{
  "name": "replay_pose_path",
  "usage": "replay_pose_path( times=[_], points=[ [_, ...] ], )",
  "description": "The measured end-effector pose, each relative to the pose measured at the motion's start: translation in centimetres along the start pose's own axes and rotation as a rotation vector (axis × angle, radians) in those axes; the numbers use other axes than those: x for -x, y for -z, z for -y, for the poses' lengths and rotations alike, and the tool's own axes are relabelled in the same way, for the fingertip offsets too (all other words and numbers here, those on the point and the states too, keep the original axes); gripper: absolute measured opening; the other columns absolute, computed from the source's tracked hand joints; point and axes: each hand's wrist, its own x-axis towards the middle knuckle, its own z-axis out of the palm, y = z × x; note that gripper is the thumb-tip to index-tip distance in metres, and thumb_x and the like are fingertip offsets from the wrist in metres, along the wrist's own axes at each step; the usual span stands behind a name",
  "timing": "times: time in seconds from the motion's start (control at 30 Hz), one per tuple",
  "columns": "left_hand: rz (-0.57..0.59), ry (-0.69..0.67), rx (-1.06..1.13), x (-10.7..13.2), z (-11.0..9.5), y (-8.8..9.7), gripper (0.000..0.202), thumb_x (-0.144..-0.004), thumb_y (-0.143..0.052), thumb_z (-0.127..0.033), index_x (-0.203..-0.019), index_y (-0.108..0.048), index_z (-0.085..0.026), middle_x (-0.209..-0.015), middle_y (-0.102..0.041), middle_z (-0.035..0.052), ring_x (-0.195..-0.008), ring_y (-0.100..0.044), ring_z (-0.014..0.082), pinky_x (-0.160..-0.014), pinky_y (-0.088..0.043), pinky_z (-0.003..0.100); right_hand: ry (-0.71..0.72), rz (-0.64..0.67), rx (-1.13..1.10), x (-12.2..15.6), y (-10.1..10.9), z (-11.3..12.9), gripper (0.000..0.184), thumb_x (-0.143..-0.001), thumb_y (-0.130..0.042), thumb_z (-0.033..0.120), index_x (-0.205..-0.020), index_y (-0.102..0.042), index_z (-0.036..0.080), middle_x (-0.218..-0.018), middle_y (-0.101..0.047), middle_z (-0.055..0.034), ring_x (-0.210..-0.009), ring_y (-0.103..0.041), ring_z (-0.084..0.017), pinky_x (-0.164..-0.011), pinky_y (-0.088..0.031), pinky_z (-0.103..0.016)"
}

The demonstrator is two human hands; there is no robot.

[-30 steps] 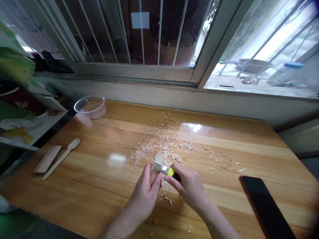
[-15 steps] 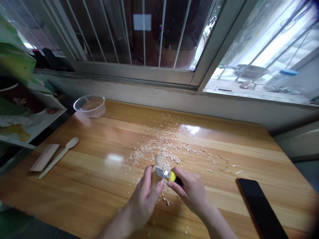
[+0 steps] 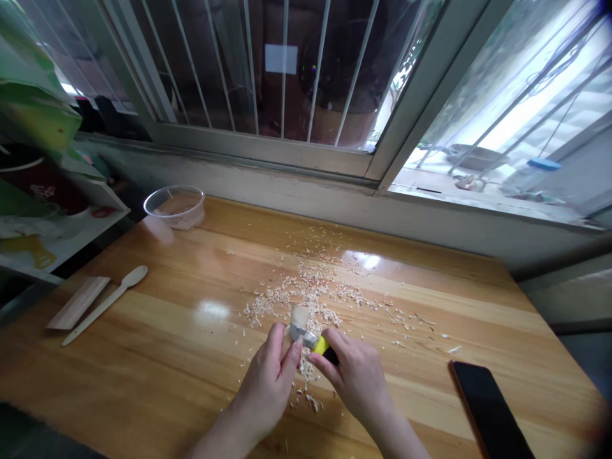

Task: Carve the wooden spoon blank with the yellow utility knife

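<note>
My left hand [image 3: 270, 376] is closed around a pale piece of wood [image 3: 299, 316], whose wider end points away from me; the rest is hidden in my fingers. In my right hand [image 3: 354, 373] is a yellow and black utility knife [image 3: 321, 345], gripped by its handle. Its metal blade lies across the wood, just beyond my left fingertips. My left thumb is close to the blade. Wood shavings [image 3: 306, 287] lie scattered on the table beneath and beyond both hands.
On the wooden table [image 3: 191, 370], a wooden spoon [image 3: 108, 306] and a flat wooden strip [image 3: 79, 303] lie left. A clear plastic bowl [image 3: 174, 207] stands at the back left. A phone [image 3: 490, 408] lies right. A barred window [image 3: 268, 150] runs behind; a shelf [image 3: 90, 229] adjoins at left.
The view has shifted slightly. Both hands, with the wood and the knife, appear a little lower and further left. The grips are the same.
</note>
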Motion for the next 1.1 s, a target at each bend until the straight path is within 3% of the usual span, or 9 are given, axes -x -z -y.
replay_pose_path(
  times=[0.17,0.47,0.6,0.73,0.83,0.93,1.0,1.1],
  points=[
    [0.036,-0.049,0.043,-0.9,-0.7,0.3,0.017,-0.093,-0.037,-0.038,-0.088,-0.041,-0.022,-0.071,-0.049,-0.0025,-0.063,-0.045,0.014,-0.06,-0.036,0.025,0.009,0.125,-0.084,-1.2,0.7,-0.7,0.051,-0.091,-0.028,0.062,-0.069,-0.048,0.021,-0.056,-0.057,0.0024,-0.046,-0.05,-0.011,-0.045,-0.028,-0.02],
    [-0.036,-0.021,0.097,-4.3,-0.6,0.9,0.025,-0.089,-0.044,-0.046,-0.089,-0.047,-0.021,-0.061,-0.045,-0.0051,-0.056,-0.043,0.0131,-0.053,-0.034,0.023,-0.039,-0.164,0.066,-3.9,0.2,-1.4,0.055,-0.088,-0.029,0.067,-0.072,-0.054,0.021,-0.059,-0.06,-0.0014,-0.048,-0.052,-0.013,-0.046,-0.029,-0.023],
    [0.036,0.001,0.19,-6.0,-0.7,1.2,0.028,-0.087,-0.047,-0.046,-0.093,-0.049,-0.019,-0.06,-0.047,-0.0054,-0.055,-0.043,0.0114,-0.052,-0.035,0.022,-0.227,-0.134,-0.257,-5.3,0.4,-3.1,0.045,-0.088,-0.038,0.061,-0.073,-0.051,0.022,-0.054,-0.051,0.0031,-0.046,-0.046,-0.012,-0.045,-0.031,-0.021],
    [0.267,0.063,0.199,-7.4,-1.3,2.7,0.031,-0.086,-0.05,-0.043,-0.103,-0.046,-0.019,-0.057,-0.049,-0.007,-0.046,-0.038,0.0081,-0.045,-0.03,0.019,-0.401,-0.081,-0.765,-6.7,0.7,-3.9,0.037,-0.084,-0.049,0.058,-0.08,-0.05,0.021,-0.055,-0.042,0.0064,-0.045,-0.038,-0.009,-0.043,-0.031,-0.021],
    [0.433,0.109,0.134,-8.3,-1.7,3.8,0.032,-0.085,-0.049,-0.047,-0.097,-0.05,-0.017,-0.053,-0.05,-0.0072,-0.04,-0.035,0.0063,-0.04,-0.027,0.017,-0.465,0.086,-1.014,-7.6,0.5,-3.5,0.044,-0.075,-0.062,0.055,-0.101,-0.052,0.021,-0.071,-0.049,0.0041,-0.045,-0.038,-0.006,-0.04,-0.03,-0.02],
    [0.499,0.128,0.04,-9.2,-2.0,4.3,0.042,-0.086,-0.04,-0.055,-0.095,-0.056,-0.017,-0.052,-0.053,-0.0048,-0.036,-0.038,0.0074,-0.036,-0.028,0.017,-0.515,0.242,-1.135,-7.9,0.0,-3.1,0.042,-0.074,-0.063,0.054,-0.098,-0.055,0.02,-0.066,-0.048,0.0055,-0.04,-0.033,-0.004,-0.036,-0.024,-0.019],
    [0.409,0.091,-0.077,-9.7,-2.2,4.3,0.048,-0.085,-0.037,-0.058,-0.088,-0.061,-0.017,-0.054,-0.055,-0.0026,-0.039,-0.043,0.0097,-0.038,-0.031,0.019,-0.551,0.249,-1.154,-7.8,-0.4,-3.0,0.038,-0.073,-0.064,0.053,-0.088,-0.057,0.019,-0.056,-0.042,0.0079,-0.037,-0.029,-0.003,-0.035,-0.021,-0.018],
    [0.089,-0.002,-0.313,-10.3,-2.6,4.4,0.041,-0.079,-0.05,-0.056,-0.071,-0.062,-0.018,-0.059,-0.058,-0.0005,-0.053,-0.052,0.0141,-0.047,-0.034,0.021,-0.608,0.207,-1.14,-7.5,-1.0,-2.8,0.035,-0.069,-0.067,0.051,-0.08,-0.057,0.019,-0.051,-0.04,0.0089,-0.036,-0.03,-0.003,-0.034,-0.02,-0.018]
  ],
)
